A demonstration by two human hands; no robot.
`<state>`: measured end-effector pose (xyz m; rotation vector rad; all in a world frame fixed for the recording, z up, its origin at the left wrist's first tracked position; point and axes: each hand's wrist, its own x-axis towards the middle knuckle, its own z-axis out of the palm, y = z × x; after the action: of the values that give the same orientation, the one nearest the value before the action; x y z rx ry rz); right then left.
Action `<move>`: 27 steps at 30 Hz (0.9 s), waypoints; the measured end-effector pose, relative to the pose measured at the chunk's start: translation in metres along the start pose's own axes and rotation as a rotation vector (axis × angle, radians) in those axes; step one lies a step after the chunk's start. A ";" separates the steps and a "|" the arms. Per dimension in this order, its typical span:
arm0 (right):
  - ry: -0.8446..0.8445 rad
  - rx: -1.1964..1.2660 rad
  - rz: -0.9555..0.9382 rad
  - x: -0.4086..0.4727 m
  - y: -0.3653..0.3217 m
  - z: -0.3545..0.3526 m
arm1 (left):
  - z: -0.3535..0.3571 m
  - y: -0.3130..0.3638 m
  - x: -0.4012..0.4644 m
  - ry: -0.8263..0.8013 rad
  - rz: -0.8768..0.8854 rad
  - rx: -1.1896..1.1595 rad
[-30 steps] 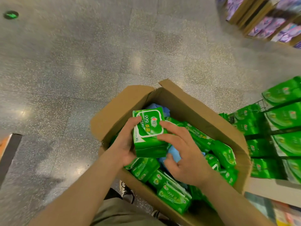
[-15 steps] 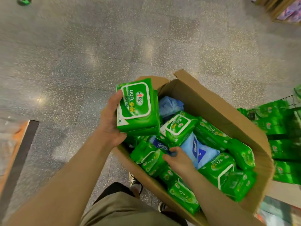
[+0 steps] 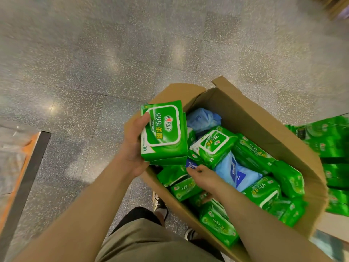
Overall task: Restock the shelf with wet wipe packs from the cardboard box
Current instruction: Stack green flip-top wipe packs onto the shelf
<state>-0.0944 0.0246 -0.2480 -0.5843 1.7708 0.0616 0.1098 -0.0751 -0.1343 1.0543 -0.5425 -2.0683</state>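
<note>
My left hand (image 3: 133, 148) grips a small stack of green wet wipe packs (image 3: 163, 132) above the near-left corner of the open cardboard box (image 3: 251, 118). Inside the box lie several more green wet wipe packs (image 3: 213, 145) mixed with blue tissue packs (image 3: 237, 172). My right hand (image 3: 204, 176) is down in the box with its fingers curled under a green pack and against a blue pack's label; the fingertips are hidden. The shelf (image 3: 334, 148) with green packs stands at the right edge.
The speckled grey floor (image 3: 113, 53) spreads to the left and ahead. An orange and black display edge (image 3: 24, 167) sits at the far left. My shoes (image 3: 159, 204) stand right beside the box's near wall.
My left hand lifted the stack of green packs out toward the box's left corner. My right hand let go of the stack and dropped into the box among the packs.
</note>
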 end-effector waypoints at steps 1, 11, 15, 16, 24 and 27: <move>0.095 -0.060 -0.033 0.004 0.002 0.006 | 0.000 0.000 -0.001 0.003 -0.002 0.003; 0.379 0.180 -0.228 -0.022 0.038 0.008 | 0.008 0.001 0.001 0.042 -0.082 -0.077; 0.304 0.239 -0.242 -0.061 0.044 -0.019 | 0.025 0.001 0.002 -0.016 -0.104 -0.043; 0.290 0.266 -0.251 -0.069 0.046 -0.028 | 0.030 0.001 0.002 -0.028 -0.130 -0.032; 0.239 0.846 -0.278 -0.128 0.084 -0.076 | 0.082 -0.007 -0.012 -0.128 -0.230 0.013; 0.151 1.153 -0.465 -0.157 0.106 -0.093 | 0.102 -0.017 -0.023 -0.169 -0.272 0.057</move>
<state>-0.1959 0.1404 -0.1036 -0.1176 1.4540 -1.2609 0.0278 -0.0430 -0.0749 1.0387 -0.5701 -2.4091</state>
